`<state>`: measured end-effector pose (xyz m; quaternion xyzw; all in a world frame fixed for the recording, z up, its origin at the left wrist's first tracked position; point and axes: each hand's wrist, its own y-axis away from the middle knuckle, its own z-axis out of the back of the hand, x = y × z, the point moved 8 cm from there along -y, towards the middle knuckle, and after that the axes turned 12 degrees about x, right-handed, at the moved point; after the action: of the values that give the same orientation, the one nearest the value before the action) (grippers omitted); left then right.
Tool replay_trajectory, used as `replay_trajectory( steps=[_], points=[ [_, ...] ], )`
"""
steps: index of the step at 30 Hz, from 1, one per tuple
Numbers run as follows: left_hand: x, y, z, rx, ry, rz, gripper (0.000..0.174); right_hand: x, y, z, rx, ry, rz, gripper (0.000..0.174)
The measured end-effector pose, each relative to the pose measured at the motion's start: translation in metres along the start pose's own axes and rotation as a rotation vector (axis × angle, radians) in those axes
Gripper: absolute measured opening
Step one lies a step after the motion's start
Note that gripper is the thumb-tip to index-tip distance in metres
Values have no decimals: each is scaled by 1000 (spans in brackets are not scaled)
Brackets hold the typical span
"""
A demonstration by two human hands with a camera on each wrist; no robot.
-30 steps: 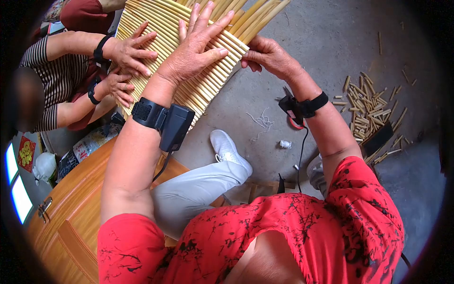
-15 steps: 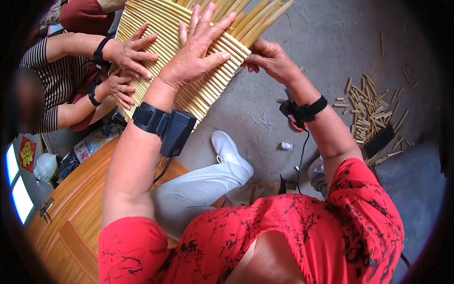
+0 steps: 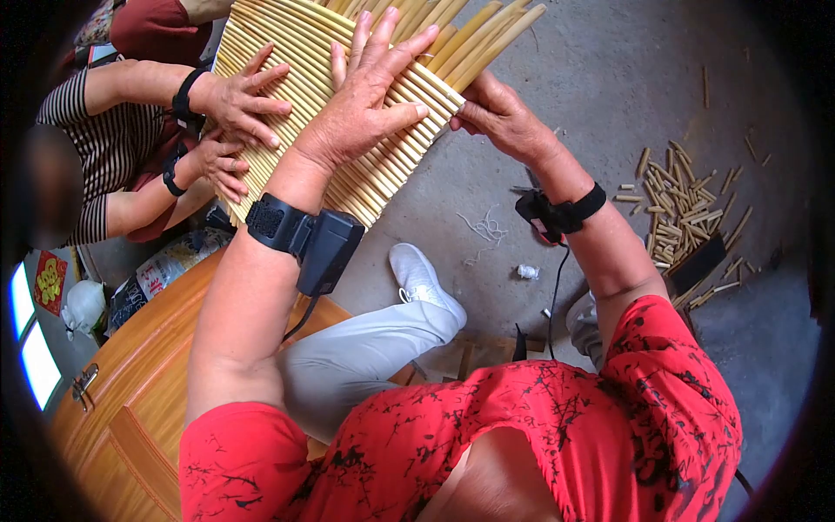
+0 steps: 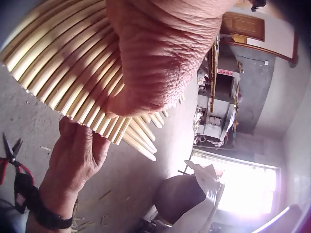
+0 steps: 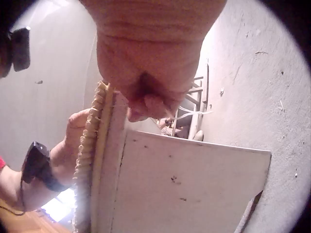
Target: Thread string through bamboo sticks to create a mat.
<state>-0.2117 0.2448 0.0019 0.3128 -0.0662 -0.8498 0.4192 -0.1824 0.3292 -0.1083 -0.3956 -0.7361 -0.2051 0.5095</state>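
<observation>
A mat of pale stalks, laid side by side in a row, fills the top of the head view. My left hand rests on it with the fingers spread and straight. Longer loose stalks stick out past its far edge. At the mat's right corner is my right hand, its fingers curled and partly hidden by the stalks. The right wrist view shows these fingers pinching a thin white string beside the mat's edge. Another person's hands press on the mat's left part.
Below the mat is a flat white board. Cut stalk pieces lie heaped on the floor at the right. Loose string, a small white spool and red-handled pliers are nearby. A wooden door panel lies at lower left.
My right hand and the mat's right corner have shifted slightly right and down. My left hand has drifted a little right, still spread on the stalks. The other person's hands stay in place.
</observation>
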Motion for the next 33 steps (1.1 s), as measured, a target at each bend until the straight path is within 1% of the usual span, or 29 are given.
replay_trajectory(
  steps=[3, 6, 10, 12, 13, 15, 19, 21, 22, 24, 28, 30, 33],
  points=[
    [1, 0, 1, -1, 26, 4, 70, 3, 1, 0, -15, 9, 36, 34],
    [2, 0, 1, -6, 27, 6, 70, 4, -1, -1, -59, 1, 14, 34],
    [2, 0, 1, -16, 20, 3, 70, 4, -3, -1, -59, 31, 27, 31],
    [2, -1, 1, -21, 2, 1, 70, 1, -3, -1, 16, -15, -75, 25],
    [1, 0, 2, -25, -8, -12, 70, 0, -3, 1, 16, -13, -75, 25],
    [-1, 1, 2, -38, -18, -21, 70, -4, -6, -2, 97, -23, -91, 21],
    [0, 1, 2, -41, -21, -13, 70, -4, -5, -3, 105, -49, -87, 21],
    [0, 1, 2, -37, -18, -12, 70, -5, -4, -5, 104, -148, -71, 22],
    [1, 1, 2, -35, -26, -9, 70, -5, -4, -7, 102, -149, -71, 22],
    [0, 1, 1, -34, -33, -7, 70, 1, -4, -5, 31, -216, 16, 22],
    [0, 1, 1, -34, -12, -13, 71, -7, -4, -5, 40, -190, -16, 24],
    [0, 1, 1, -36, -19, -13, 71, -10, -3, -1, 48, -98, -45, 26],
    [0, 0, 1, -43, -36, -31, 71, -11, -3, -4, 27, -188, -25, 30]
  ],
)
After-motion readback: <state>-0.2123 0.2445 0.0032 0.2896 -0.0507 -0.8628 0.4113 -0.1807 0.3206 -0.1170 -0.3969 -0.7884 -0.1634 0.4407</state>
